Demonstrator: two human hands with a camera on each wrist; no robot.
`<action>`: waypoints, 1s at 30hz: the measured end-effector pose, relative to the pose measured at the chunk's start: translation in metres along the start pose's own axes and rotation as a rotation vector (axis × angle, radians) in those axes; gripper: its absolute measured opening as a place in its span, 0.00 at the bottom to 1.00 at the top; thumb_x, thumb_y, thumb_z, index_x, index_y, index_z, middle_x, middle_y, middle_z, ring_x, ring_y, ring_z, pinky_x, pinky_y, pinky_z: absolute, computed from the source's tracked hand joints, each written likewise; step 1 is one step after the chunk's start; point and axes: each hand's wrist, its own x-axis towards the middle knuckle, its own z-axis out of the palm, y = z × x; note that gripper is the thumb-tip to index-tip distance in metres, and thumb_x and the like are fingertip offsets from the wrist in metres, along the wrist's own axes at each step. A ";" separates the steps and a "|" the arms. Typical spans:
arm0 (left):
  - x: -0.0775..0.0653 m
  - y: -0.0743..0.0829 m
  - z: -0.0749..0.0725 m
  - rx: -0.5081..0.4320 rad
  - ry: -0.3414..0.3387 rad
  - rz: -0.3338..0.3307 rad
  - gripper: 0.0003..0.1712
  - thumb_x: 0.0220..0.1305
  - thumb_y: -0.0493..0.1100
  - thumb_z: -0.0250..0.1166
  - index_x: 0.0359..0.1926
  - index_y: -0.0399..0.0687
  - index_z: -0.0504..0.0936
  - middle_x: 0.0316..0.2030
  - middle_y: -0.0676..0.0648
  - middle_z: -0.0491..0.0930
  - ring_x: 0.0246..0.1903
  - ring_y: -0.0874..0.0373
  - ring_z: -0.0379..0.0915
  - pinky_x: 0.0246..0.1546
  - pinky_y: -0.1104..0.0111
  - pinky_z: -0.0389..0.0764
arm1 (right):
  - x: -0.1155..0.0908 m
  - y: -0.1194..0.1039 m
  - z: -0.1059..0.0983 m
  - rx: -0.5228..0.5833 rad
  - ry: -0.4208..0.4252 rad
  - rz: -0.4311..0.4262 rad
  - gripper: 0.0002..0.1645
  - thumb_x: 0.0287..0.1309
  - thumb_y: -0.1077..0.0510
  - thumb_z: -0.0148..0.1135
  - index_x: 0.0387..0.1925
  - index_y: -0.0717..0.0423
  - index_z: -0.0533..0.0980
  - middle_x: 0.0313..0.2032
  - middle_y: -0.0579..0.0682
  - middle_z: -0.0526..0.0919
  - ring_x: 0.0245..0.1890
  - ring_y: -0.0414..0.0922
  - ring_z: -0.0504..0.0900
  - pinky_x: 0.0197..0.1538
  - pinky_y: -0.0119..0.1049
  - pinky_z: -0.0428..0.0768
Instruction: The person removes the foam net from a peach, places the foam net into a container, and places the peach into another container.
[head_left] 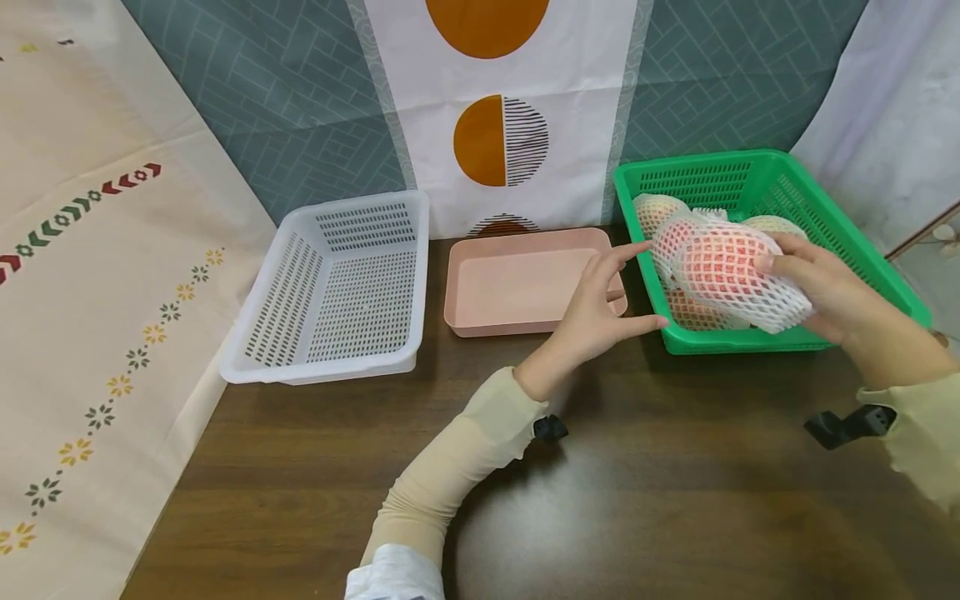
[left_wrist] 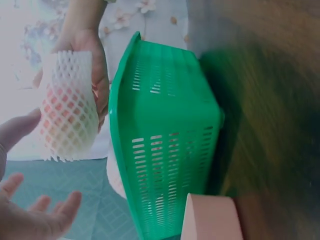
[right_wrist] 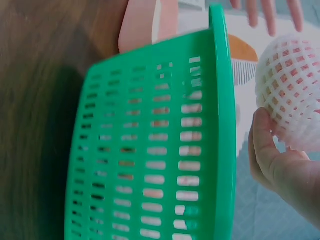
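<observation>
My right hand (head_left: 821, 279) holds a reddish round fruit in a white foam net (head_left: 723, 258) above the green basket (head_left: 855, 225); its exact kind is hidden by the netting. In the right wrist view, my fingers and thumb are against the net of the fruit (right_wrist: 290, 90). To the left, my left hand (head_left: 588, 317) is spread, thumb and fingers apart, beside the basket's near left corner. The left wrist view shows this hand (left_wrist: 35, 215) near the netted fruit (left_wrist: 67, 117) with a gap between them. Several other netted fruits (head_left: 660, 210) lie inside the basket.
A white perforated basket (head_left: 416, 292) stands at the left of the brown table (head_left: 315, 467). Between the two baskets is a shallow pink tray (head_left: 517, 287), partly behind my left hand. Patterned cloth (head_left: 300, 100) hangs behind them.
</observation>
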 end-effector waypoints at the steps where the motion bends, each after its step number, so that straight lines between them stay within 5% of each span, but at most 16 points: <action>1: 0.000 0.001 -0.001 0.026 -0.015 0.032 0.47 0.48 0.38 0.75 0.68 0.50 0.62 0.68 0.47 0.57 0.65 0.60 0.53 0.58 0.70 0.71 | -0.001 0.002 0.002 -0.014 -0.018 -0.009 0.21 0.70 0.66 0.38 0.56 0.47 0.72 0.40 0.50 0.82 0.33 0.43 0.84 0.33 0.33 0.83; 12: -0.007 0.004 -0.006 0.355 -0.144 0.258 0.49 0.46 0.45 0.77 0.68 0.46 0.63 0.72 0.43 0.49 0.72 0.58 0.41 0.67 0.69 0.51 | -0.009 0.022 0.027 -0.166 -0.174 -0.037 0.25 0.69 0.67 0.37 0.61 0.45 0.68 0.42 0.47 0.82 0.37 0.41 0.84 0.35 0.33 0.84; 21: -0.018 -0.003 -0.021 0.358 -0.269 0.309 0.51 0.46 0.47 0.77 0.69 0.46 0.61 0.73 0.45 0.48 0.71 0.57 0.42 0.70 0.67 0.46 | -0.006 0.033 0.047 -0.246 -0.247 0.006 0.27 0.68 0.66 0.41 0.63 0.41 0.65 0.45 0.45 0.80 0.38 0.42 0.84 0.35 0.34 0.84; 30: -0.035 -0.009 -0.042 0.213 -0.284 0.299 0.50 0.41 0.40 0.79 0.66 0.40 0.65 0.67 0.41 0.59 0.67 0.56 0.52 0.59 0.77 0.68 | 0.005 0.039 0.074 -0.334 -0.308 -0.023 0.28 0.66 0.68 0.44 0.63 0.43 0.65 0.46 0.46 0.77 0.38 0.41 0.82 0.36 0.34 0.84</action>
